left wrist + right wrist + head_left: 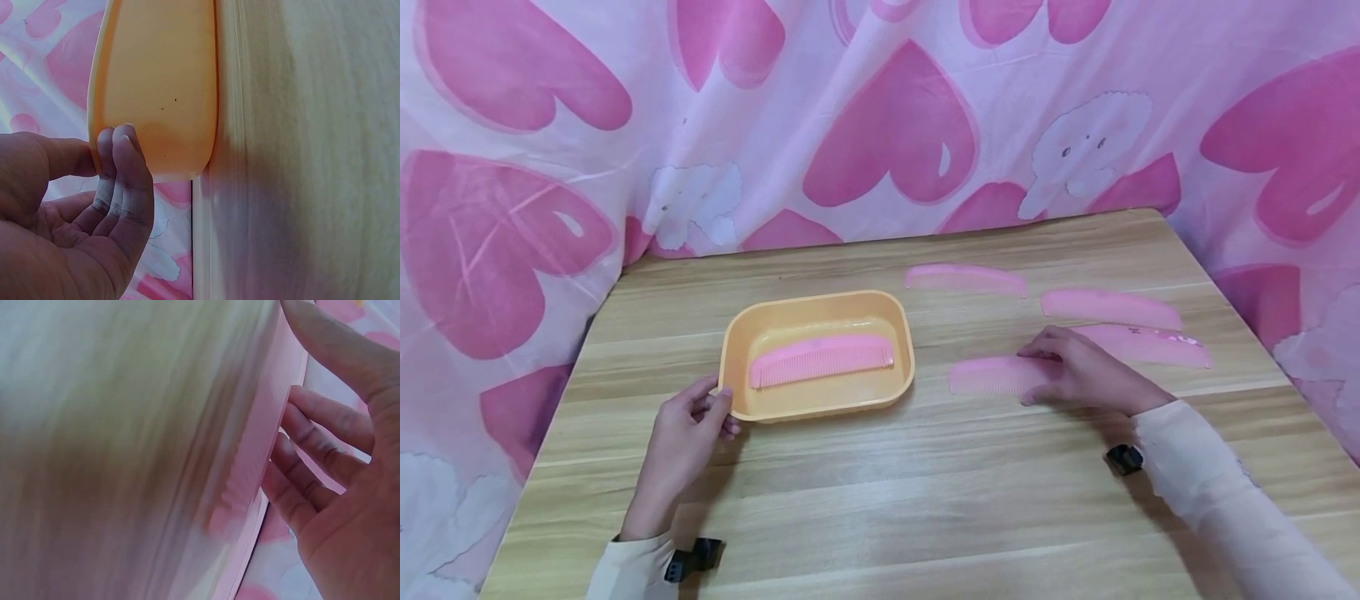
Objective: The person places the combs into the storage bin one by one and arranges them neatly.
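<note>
My left hand (681, 437) pinches the left rim of a yellow-orange plastic tray (820, 410), thumb on one side and fingers curled under the other. Inside the tray lies one pink comb (823, 360), teeth toward me. To the right, my right hand (1082, 371) has its fingers and thumb at opposite long edges of another pink comb (988, 377), which lies low at the tabletop. In the right wrist view the fingertips meet that comb's edge (253, 444); its right end is hidden under the hand.
More pink combs lie on the wooden table (865, 508): one at the back (966, 279), one farther right (1112, 308), and a printed one (1150, 346) partly behind my right hand. A pink heart-patterned cloth (887, 125) hangs behind the table and at its sides.
</note>
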Available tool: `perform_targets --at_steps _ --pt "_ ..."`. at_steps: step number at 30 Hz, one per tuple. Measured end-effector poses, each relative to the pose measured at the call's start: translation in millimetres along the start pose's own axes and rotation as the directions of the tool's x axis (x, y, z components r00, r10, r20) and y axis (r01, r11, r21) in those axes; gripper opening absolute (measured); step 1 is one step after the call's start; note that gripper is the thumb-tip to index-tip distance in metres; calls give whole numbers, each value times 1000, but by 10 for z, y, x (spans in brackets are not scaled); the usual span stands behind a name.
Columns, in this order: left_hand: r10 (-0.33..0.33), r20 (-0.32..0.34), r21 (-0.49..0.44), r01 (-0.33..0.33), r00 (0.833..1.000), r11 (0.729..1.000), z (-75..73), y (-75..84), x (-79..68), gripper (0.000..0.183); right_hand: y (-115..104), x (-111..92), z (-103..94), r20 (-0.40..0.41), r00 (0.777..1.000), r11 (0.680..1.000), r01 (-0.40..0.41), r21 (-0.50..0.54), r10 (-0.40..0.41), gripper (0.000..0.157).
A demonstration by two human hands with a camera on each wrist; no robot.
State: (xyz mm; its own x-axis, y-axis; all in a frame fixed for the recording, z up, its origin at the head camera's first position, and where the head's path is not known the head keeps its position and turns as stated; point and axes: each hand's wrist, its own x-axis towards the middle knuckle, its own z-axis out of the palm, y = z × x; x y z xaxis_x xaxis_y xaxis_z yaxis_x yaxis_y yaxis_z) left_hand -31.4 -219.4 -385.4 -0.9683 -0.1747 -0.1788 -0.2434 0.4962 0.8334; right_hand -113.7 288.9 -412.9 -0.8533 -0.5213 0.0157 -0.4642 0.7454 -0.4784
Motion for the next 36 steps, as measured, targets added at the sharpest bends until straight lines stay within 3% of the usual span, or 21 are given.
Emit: perform_targets --at_steps 10,36 --pt "17 4 -7 -16 1000 1000 -6 -29 7 47 78 -113 -61 -15 1000 1000 1 2 -1 47" --pt "19 11 3 -19 1000 1000 -13 -16 9 46 56 68 -61 10 998 998 -63 16 63 47"
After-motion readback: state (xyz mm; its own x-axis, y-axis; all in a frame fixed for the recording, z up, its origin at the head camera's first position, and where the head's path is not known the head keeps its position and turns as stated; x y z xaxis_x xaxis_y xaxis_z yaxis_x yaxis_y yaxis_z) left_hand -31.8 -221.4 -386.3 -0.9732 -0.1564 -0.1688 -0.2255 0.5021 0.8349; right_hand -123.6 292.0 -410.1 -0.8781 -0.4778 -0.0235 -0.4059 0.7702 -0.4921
